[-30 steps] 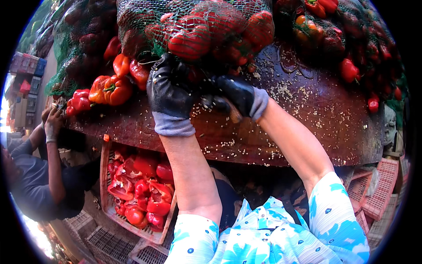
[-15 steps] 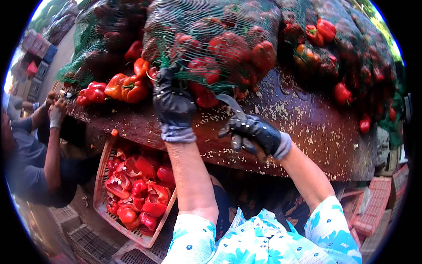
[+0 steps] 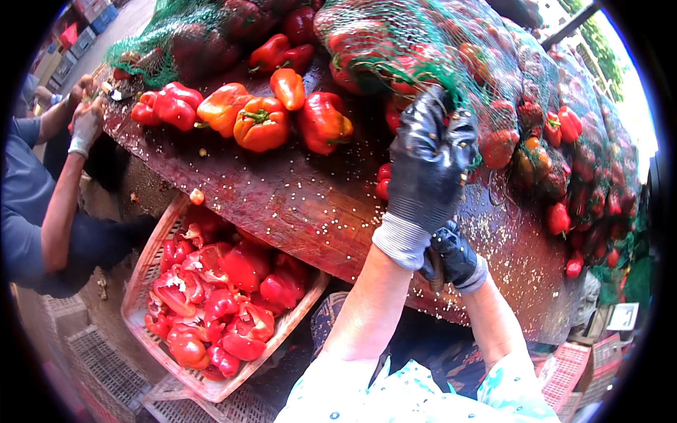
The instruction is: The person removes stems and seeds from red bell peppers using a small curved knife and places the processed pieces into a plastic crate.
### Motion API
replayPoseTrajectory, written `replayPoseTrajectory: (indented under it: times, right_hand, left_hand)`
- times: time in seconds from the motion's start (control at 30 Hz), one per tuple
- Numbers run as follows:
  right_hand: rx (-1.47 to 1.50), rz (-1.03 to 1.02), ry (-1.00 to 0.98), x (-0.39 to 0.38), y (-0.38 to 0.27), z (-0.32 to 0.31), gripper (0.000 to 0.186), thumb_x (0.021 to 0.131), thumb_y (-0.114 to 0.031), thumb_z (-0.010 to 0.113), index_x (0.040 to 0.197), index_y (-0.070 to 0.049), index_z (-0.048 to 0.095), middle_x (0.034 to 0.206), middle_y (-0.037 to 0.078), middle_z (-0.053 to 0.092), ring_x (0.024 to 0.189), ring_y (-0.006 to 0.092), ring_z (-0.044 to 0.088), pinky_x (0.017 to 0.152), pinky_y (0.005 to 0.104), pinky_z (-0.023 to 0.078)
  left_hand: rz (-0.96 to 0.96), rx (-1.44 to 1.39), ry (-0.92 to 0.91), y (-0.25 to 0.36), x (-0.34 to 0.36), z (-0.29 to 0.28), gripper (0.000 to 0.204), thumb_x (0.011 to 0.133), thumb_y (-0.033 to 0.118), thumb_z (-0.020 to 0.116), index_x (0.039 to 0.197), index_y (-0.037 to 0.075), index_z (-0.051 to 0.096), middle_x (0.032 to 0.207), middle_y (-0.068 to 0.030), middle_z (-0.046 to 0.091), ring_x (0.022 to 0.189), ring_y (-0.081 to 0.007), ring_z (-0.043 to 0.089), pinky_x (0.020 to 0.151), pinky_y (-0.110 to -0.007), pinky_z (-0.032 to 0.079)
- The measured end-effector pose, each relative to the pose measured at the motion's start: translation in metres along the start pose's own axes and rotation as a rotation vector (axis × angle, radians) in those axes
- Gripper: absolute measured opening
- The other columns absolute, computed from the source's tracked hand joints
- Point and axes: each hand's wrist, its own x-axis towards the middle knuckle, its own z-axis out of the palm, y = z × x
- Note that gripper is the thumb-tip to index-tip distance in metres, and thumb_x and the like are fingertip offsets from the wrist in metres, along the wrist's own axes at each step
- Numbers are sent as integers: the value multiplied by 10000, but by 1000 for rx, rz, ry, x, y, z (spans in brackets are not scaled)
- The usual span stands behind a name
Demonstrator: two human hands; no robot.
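Observation:
My left hand (image 3: 431,158), in a black-coated glove with a grey cuff, is closed on the gathered edge of a green mesh bag (image 3: 441,39) full of red bell peppers. Just below it, my right hand (image 3: 455,255), gloved the same way, is curled around a curved knife; the left wrist and glove hide its blade. Left of the bag, red bell peppers (image 3: 321,123) and orange bell peppers (image 3: 262,125) lie loose on the wooden table (image 3: 310,204). A few red peppers show beside my left hand, partly covered by it.
A plastic crate (image 3: 144,282) of cut red peppers (image 3: 222,303) stands below the table's near edge. More mesh bags (image 3: 585,134) line the right side. A co-worker's gloved hand (image 3: 86,127) is at the far left. Pale seeds dot the table; red crates (image 3: 568,370) sit lower right.
My left hand has pulled the mesh bag's edge to the right, uncovering more loose peppers. The right hand has dropped lower beside the left wrist, and the knife blade is out of sight. The view has shifted.

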Motion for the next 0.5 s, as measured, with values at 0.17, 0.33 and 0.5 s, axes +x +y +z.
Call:
replayPoseTrajectory:
  times: [0.17, 0.33, 0.5]
  right_hand:
    - [-107, -113, 10, 40, -5, 20, 289, 957, -290, 525, 1093, -52, 619, 791, 65, 662, 551, 80, 544, 498, 226, 427]
    - [-150, -91, 36, 43, -6, 27, 288, 957, -289, 526, 1091, -52, 619, 787, 64, 662, 548, 80, 545, 496, 225, 428]
    - [-160, -54, 60, 38, -2, 30, 287, 956, -289, 527, 1090, -52, 620, 783, 62, 662, 546, 80, 546, 493, 224, 428]
  left_hand:
    - [-1, -32, 117, 6, -6, -21, 333, 898, 62, 608, 1207, -36, 530, 921, -19, 600, 780, -63, 559, 681, -234, 490]
    - [-27, -94, 178, 6, -9, -35, 329, 891, 59, 604, 1198, -34, 533, 922, -25, 601, 788, -72, 563, 687, -240, 490]
    - [-35, -118, 214, 7, -13, -41, 325, 884, 56, 600, 1190, -33, 536, 922, -31, 603, 796, -81, 566, 693, -245, 490]
